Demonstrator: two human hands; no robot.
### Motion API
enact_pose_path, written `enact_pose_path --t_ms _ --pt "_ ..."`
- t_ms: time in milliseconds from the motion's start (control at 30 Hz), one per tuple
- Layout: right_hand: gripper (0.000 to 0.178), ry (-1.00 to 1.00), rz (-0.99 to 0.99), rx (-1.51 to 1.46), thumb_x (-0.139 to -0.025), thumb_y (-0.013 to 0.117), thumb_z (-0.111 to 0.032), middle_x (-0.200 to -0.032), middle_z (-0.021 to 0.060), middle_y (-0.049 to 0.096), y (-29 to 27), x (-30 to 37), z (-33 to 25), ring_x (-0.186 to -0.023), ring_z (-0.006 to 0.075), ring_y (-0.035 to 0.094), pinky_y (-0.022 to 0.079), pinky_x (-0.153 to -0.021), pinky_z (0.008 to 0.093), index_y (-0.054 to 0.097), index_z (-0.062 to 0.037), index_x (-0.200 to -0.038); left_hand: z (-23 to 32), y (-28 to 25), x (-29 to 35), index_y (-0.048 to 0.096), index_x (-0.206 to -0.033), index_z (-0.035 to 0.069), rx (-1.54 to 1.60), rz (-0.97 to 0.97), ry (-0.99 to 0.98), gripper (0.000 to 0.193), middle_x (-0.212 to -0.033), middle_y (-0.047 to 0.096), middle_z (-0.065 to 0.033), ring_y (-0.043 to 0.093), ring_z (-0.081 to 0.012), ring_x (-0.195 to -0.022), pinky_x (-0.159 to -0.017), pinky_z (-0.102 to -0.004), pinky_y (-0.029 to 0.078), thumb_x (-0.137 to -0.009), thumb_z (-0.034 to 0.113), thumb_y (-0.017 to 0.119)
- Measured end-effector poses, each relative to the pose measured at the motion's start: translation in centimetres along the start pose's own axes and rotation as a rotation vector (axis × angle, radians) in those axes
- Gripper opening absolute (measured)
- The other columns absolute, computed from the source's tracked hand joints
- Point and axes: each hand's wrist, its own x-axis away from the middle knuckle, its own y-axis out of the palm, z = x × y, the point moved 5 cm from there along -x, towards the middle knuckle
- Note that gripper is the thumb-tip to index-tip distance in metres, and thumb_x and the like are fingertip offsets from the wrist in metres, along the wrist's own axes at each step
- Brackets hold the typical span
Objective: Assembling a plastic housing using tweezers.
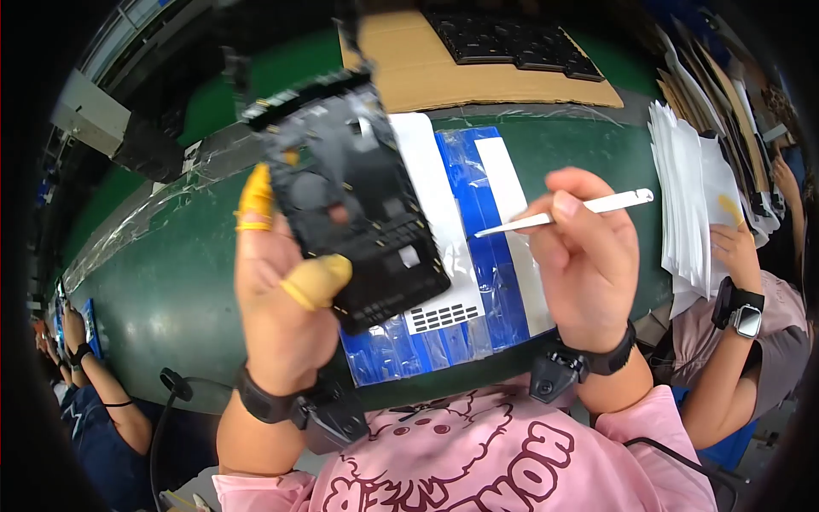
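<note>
My left hand [277, 299] is closed around the lower left edge of a black plastic housing [367, 205], tilted above the bench and blurred at its top. Ribs, openings and small brass-coloured spots show on its face. Yellow finger cots [314, 283] cover that thumb and a fingertip at the housing's side. In my right hand [593, 264], thumb and fingers pinch white tweezers [601, 205]. Their thin tip points left, apart from the housing. Below lies a blue pad [490, 273] with clear tape, bearing a white sheet [461, 264] with small black rectangles and a pale strip [512, 213].
More black housings [512, 43] lie on cardboard [392, 64] at the far side of the green bench [162, 273]. White sheets [682, 196] stand at right, touched by a co-worker's hand [735, 252]. Another person's arm [111, 401] is at far left.
</note>
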Motion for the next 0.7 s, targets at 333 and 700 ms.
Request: enact_pose_path --t_ms 333,700 --pt "0.016 0.091 0.075 0.494 -0.077 0.059 0.0 -0.072 0.0023 0.06 -2.2 3.7 1.6 -0.054 0.0018 0.048 0.036 -0.047 0.0148 0.058 0.0014 -0.094 1.1 -2.6 -0.9 0.047 -0.114 0.004 0.107 0.296 0.08 0.033 -0.107 0.052 -0.0029 0.047 -0.013 -0.101 -0.089 -0.0293 0.037 -0.086 0.022 0.051" --pt "0.018 0.16 0.034 0.51 -0.078 0.058 0.002 -0.073 0.0041 0.062 -1.5 3.6 1.7 -0.056 0.0014 0.049 0.036 -0.049 0.015 0.058 0.0022 -0.096 -0.2 -1.2 -0.9 0.047 -0.114 0.005 0.115 0.29 -0.091 0.033 -0.107 0.055 -0.0067 0.057 -0.0199 -0.095 -0.083 -0.0366 0.047 -0.091 0.028 0.041"
